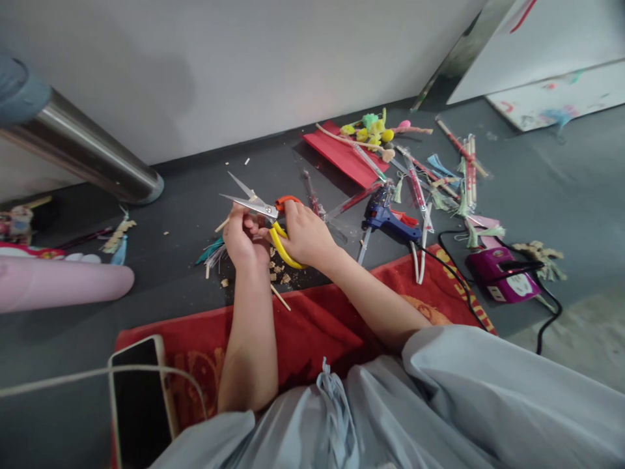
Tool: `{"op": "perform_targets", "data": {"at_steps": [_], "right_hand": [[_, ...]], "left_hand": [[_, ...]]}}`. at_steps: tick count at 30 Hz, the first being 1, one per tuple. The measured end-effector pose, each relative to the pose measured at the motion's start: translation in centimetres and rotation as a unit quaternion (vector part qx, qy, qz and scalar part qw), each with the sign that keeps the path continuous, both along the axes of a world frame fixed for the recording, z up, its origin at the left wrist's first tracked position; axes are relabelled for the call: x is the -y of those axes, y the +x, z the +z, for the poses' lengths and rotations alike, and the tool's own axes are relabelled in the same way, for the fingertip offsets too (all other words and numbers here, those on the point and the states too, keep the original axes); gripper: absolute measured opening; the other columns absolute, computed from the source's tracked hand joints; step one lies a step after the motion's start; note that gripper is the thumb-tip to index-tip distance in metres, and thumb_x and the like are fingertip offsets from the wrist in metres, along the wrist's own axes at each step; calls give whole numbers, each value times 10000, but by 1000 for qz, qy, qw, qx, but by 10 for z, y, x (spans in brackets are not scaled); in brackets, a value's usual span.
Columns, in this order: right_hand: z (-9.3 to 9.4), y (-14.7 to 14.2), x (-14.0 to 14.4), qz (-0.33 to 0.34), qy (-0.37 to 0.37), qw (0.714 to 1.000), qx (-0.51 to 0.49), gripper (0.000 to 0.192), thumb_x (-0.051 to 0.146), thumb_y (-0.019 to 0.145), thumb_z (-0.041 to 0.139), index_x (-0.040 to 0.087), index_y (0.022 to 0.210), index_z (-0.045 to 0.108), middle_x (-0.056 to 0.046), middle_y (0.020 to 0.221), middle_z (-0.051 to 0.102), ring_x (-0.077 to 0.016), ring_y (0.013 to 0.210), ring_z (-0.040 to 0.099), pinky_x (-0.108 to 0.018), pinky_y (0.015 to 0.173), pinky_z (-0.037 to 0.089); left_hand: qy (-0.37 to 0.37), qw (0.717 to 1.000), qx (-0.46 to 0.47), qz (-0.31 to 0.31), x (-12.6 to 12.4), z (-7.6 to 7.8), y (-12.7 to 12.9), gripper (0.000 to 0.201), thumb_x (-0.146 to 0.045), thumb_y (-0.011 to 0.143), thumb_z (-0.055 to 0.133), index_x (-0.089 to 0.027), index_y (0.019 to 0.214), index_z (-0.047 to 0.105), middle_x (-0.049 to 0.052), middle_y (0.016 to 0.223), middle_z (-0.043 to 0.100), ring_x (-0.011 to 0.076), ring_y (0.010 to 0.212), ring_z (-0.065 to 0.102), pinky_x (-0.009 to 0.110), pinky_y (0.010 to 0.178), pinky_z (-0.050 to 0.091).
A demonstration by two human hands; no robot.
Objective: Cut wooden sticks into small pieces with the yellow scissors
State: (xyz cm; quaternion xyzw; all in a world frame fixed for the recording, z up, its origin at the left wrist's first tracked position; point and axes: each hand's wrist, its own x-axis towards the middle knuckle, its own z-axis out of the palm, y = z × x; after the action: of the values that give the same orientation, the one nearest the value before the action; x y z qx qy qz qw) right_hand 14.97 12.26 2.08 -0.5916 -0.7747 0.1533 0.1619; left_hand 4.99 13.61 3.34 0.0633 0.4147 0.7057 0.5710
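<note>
Scissors (pixel 263 215) with yellow and orange handles, blades gaping open, being gripped by right hand (pixel 305 236) over dark floor (pixel 195 195), just beyond far edge of red mat (pixel 312 326). Left hand (pixel 244 238) closing around thin wooden stick (pixel 222 225) beside blades. Blue glue gun (pixel 388 218) lying right. Writing on mat's right edge not readable.

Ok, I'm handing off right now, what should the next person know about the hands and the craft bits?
Right hand: gripping the scissors by the yellow and orange handles, blades open.
Left hand: closed on a thin wooden stick held at the blades.
Done: cut scraps lie below the hands.
Left: the stick is not yet cut through.
Nearby: blue glue gun to the right, phone on the red mat.
</note>
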Motion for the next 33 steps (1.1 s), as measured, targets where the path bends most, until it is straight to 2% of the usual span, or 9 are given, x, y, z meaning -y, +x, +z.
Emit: {"op": "perform_targets", "data": {"at_steps": [6,18,22,26,30,33], "right_hand": [[3,-1,0,1,-25,1000,-3,600,625,887,338,96,1139,467,-163,1077,626,-284,1010,596,-358,831,438],[19,0,2,-22,-106,994,19,622,691,859,307,143,1048,531,-131,955,689,-277,874,657,-307,687,417],[20,1,1,-14,-124,992,-23,624,715,851,282,161,959,549,-113,897,689,-248,823,650,-273,630,369],[21,2,1,7,-143,984,-104,593,711,857,272,182,803,535,-70,789,657,-177,714,604,-243,580,315],[19,2,0,14,-164,969,-185,548,651,893,266,191,693,488,-26,698,603,-116,629,535,-221,569,306],[15,2,-1,9,-149,973,-176,511,590,917,267,195,664,469,-14,667,582,-109,621,515,-221,570,298]], "left_hand": [[-8,1000,-24,-6,-2,-6,-2,368,-364,667,744,-173,519,465,-116,372,330,-10,306,273,128,319,270],[27,994,-103,22,-2,-19,-1,374,-489,598,764,-175,600,560,-88,437,373,28,402,417,159,348,268],[49,978,-193,62,-3,-25,2,417,-575,629,708,-175,707,618,-68,528,441,38,468,449,178,424,328],[80,954,-276,80,-5,-31,1,445,-621,656,656,-183,728,619,-50,593,486,44,505,444,208,507,377],[92,944,-310,71,-5,-32,-1,449,-622,670,646,-189,792,633,-36,630,516,51,516,438,221,519,364],[87,943,-312,70,-5,-31,-1,443,-610,662,660,-191,802,629,-41,615,515,50,500,428,222,505,352]]}}
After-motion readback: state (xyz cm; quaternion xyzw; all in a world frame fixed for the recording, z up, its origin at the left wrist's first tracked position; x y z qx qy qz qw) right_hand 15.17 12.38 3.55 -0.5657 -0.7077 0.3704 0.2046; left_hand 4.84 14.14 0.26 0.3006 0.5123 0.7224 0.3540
